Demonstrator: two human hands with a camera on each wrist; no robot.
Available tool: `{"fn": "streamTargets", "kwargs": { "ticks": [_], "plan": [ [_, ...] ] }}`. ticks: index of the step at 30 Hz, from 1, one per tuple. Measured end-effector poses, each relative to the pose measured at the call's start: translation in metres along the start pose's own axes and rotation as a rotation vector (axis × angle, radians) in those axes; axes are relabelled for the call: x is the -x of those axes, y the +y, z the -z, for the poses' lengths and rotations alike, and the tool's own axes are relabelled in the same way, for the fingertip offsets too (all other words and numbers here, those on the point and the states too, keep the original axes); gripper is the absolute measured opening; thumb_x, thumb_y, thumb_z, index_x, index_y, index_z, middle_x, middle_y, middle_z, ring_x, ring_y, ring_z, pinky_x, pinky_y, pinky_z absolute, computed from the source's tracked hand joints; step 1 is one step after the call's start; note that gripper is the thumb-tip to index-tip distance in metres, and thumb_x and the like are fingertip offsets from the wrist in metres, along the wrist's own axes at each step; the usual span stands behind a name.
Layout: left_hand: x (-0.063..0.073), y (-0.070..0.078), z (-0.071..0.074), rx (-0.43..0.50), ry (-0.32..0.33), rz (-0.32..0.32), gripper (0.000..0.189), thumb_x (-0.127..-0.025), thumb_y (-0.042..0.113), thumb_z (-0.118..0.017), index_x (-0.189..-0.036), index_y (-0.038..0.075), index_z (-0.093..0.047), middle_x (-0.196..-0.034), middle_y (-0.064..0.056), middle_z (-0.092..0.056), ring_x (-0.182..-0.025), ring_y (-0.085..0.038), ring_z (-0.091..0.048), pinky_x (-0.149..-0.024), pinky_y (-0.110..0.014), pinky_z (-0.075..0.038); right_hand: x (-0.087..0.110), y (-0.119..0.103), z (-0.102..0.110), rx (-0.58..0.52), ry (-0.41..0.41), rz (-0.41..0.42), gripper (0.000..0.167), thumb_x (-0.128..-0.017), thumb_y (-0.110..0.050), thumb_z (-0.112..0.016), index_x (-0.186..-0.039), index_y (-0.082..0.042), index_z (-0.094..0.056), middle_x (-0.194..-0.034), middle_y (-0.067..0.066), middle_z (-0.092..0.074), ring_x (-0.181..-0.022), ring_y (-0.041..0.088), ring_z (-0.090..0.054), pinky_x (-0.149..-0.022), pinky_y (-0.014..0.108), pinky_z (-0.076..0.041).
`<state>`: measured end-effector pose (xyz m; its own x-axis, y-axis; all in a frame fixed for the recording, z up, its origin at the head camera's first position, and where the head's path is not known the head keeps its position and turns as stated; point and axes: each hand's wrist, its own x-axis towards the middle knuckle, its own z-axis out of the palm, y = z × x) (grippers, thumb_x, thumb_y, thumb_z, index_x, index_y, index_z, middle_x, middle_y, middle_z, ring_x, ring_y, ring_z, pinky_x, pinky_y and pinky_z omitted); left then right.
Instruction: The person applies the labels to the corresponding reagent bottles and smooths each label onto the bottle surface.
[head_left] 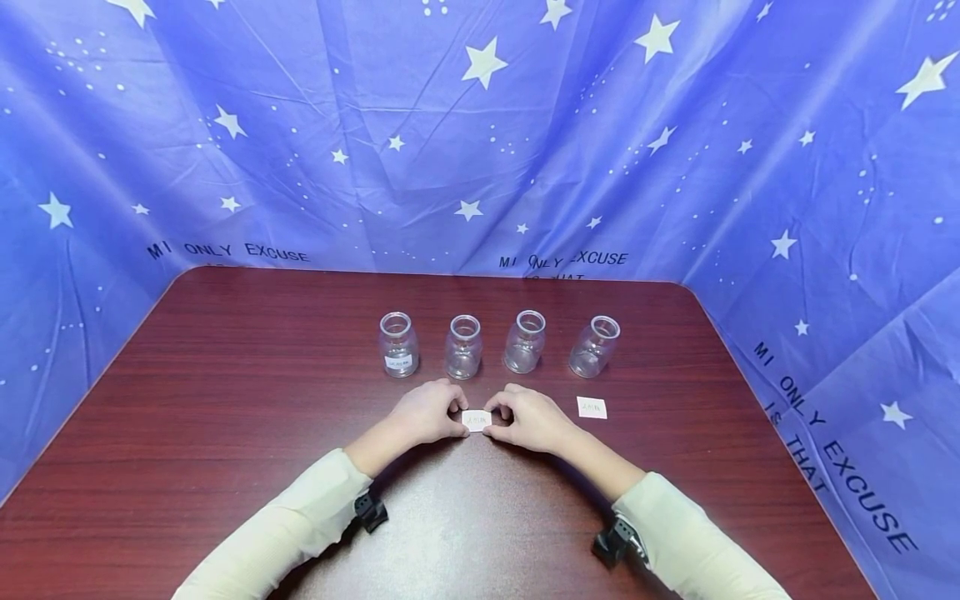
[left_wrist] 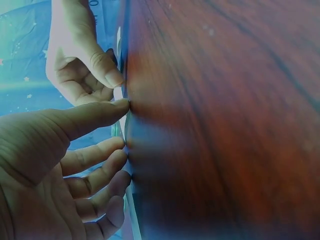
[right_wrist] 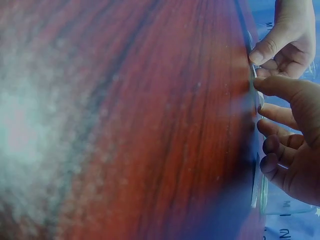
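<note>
A small white paper label (head_left: pixel 476 421) with faint handwriting lies on the table between both hands. My left hand (head_left: pixel 423 412) holds its left edge, thumb at the lower corner and forefinger at the upper one. At the right edge, my right hand (head_left: pixel 534 419) grips it in the same way. Fingertips of both hands rest on the tabletop in the wrist views, where the label shows only as a thin pale sliver. A second white label (head_left: pixel 592 407) lies flat to the right. Beyond the hands, the leftmost glass jar (head_left: pixel 396 337) bears a label on its front.
To the right of the labelled jar, several open glass jars stand in a row, including one jar (head_left: pixel 463 350) just behind the hands and a far-right jar (head_left: pixel 594 348). The dark red wooden table (head_left: pixel 187 400) is enclosed by a blue star-patterned curtain (head_left: pixel 420 183).
</note>
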<state>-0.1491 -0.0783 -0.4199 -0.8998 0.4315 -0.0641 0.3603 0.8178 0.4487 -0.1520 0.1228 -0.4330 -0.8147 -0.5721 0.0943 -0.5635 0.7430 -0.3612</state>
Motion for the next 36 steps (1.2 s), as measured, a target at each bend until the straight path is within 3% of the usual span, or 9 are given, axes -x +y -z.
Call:
{"fn": "streamTargets", "kwargs": {
  "ticks": [5,12,20,28,36],
  "plan": [
    [0.001,-0.003,-0.001,0.038,0.019,-0.006,0.027,-0.069,0.029,-0.080,-0.088,0.016,-0.065,-0.084,0.003,-0.060,-0.077,-0.010,-0.056,-0.072,-0.029,-0.046,0.003,0.002,0.002,-0.027,0.042,0.006,0.021,-0.076,-0.034,-0.075,-0.089,-0.021,-0.067,-0.072,-0.009,-0.049,-0.062,-0.001,-0.041,-0.056,0.016,-0.034],
    [0.002,-0.006,0.004,0.203,0.047,0.002,0.021,-0.072,0.025,-0.078,-0.087,0.014,-0.068,-0.081,0.005,-0.063,-0.077,-0.008,-0.058,-0.074,-0.026,-0.046,0.006,0.005,0.005,-0.119,0.087,-0.010,0.019,-0.078,-0.033,-0.074,-0.093,-0.023,-0.068,-0.073,-0.009,-0.052,-0.061,-0.001,-0.041,-0.055,0.016,-0.035],
    [0.002,-0.012,0.004,0.350,0.012,-0.036,0.010,-0.078,0.022,-0.073,-0.081,0.013,-0.067,-0.072,0.007,-0.064,-0.069,-0.003,-0.054,-0.067,-0.020,-0.043,0.008,0.005,0.006,-0.176,0.128,-0.007,0.021,-0.077,-0.030,-0.075,-0.094,-0.020,-0.068,-0.073,-0.007,-0.055,-0.061,0.003,-0.046,-0.054,0.016,-0.037],
    [0.003,-0.013,0.002,0.422,-0.007,-0.044,0.008,-0.082,0.019,-0.067,-0.081,0.011,-0.068,-0.071,0.004,-0.065,-0.063,-0.004,-0.053,-0.063,-0.020,-0.043,0.009,0.007,0.003,-0.198,0.166,-0.007,0.022,-0.076,-0.027,-0.076,-0.094,-0.017,-0.068,-0.074,-0.005,-0.056,-0.061,0.003,-0.046,-0.055,0.016,-0.038],
    [0.003,-0.013,0.003,0.464,0.010,0.003,0.008,-0.082,0.018,-0.065,-0.080,0.011,-0.069,-0.071,0.005,-0.064,-0.067,-0.005,-0.053,-0.065,-0.021,-0.044,0.007,0.004,0.002,-0.230,0.246,-0.037,0.028,-0.076,-0.023,-0.077,-0.101,-0.016,-0.068,-0.076,-0.004,-0.057,-0.060,0.008,-0.047,-0.053,0.017,-0.037]
  ]
}}
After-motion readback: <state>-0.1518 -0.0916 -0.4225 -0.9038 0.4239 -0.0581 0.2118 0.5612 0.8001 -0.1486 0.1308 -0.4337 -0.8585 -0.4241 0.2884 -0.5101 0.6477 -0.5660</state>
